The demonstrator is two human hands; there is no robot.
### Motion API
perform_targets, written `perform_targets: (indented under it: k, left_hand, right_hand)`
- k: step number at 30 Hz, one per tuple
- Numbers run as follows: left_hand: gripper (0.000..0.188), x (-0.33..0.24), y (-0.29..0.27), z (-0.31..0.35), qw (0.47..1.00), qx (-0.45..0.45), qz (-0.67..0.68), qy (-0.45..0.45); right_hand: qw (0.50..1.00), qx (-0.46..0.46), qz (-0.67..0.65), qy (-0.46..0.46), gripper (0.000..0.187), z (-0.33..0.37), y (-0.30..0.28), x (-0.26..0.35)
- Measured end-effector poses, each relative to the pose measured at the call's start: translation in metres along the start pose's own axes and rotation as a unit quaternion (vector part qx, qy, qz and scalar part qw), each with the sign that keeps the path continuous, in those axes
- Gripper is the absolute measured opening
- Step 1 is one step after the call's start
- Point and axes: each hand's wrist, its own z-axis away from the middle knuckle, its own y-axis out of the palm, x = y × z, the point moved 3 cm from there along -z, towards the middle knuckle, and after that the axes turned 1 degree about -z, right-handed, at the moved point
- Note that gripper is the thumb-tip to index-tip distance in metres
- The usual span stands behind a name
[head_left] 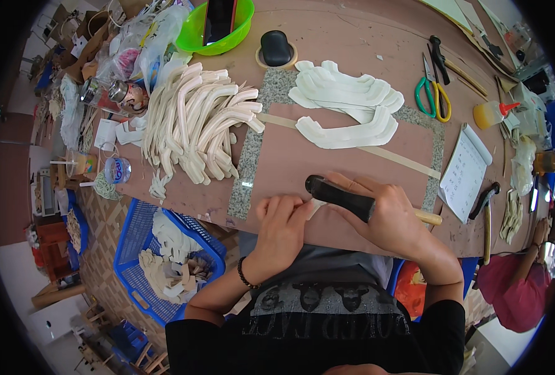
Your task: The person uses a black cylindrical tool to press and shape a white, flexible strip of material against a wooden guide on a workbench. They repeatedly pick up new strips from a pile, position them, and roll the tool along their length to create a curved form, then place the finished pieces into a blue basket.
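My right hand (393,215) is closed around a hammer with a broad black head (340,197); its wooden handle (429,217) sticks out to the right past my palm. My left hand (284,219) is beside the hammer at the near edge of the work mat, fingers bent and pinching a small white strip (315,207). Most of that strip is hidden under the hand and hammer head. Beyond my hands lies a curved white piece (352,132), and behind it a stack of similar white pieces (346,90).
A heap of cream curved strips (196,119) covers the table's left. Scissors (429,94), another black-headed hammer (439,59), a glue bottle (490,114) and a notebook (465,172) lie right. A blue basket (130,250) stands lower left. Another person's maroon sleeve (505,290) shows at right.
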Motion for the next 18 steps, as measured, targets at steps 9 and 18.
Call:
perform_targets:
  k: [9, 18]
  left_hand:
    - [0.028, -0.013, 0.005, 0.007, 0.997, -0.018, -0.078, 0.009]
    - [0.028, -0.011, 0.005, 0.009, 0.996, -0.036, -0.08, 0.013]
  right_hand:
    - [0.999, 0.037, 0.023, -0.004, 0.046, -0.002, 0.001, 0.003]
    - [0.999, 0.038, 0.028, 0.006, 0.048, -0.001, 0.001, 0.004]
